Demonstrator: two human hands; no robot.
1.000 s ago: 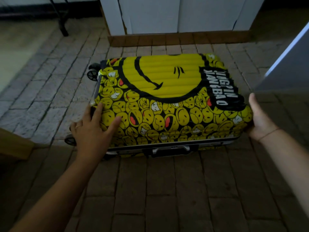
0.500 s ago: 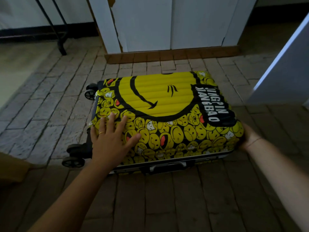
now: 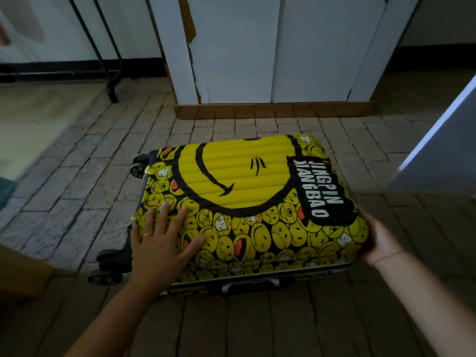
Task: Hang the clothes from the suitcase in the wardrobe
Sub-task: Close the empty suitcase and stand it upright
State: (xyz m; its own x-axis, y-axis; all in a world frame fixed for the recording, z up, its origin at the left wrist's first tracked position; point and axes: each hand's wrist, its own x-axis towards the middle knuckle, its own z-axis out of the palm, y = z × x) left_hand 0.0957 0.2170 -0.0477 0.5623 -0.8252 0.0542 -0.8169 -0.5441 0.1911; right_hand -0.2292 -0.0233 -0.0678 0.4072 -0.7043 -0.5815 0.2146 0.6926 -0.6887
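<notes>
Left hand (image 3: 159, 243) has shifted from the near corner onto the lid of the suitcase (image 3: 244, 181), where it lies flat, fingers straight and spread, a ring on one. Right hand (image 3: 381, 240) grips the right end corner, fingers curled behind the shell. Suitcase: hard ribbed shell, yellow smiley print, closed, contents unseen. It lies flat on the brick-patterned floor (image 3: 77, 202) before the white wardrobe (image 3: 257, 47), doors shut.

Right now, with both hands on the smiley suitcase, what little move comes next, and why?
Probably slide the left hand to the near edge by the handle and open the suitcase. It lies closed, that hand flat on its lid, the right hand holding its end; no clothes show.
</notes>
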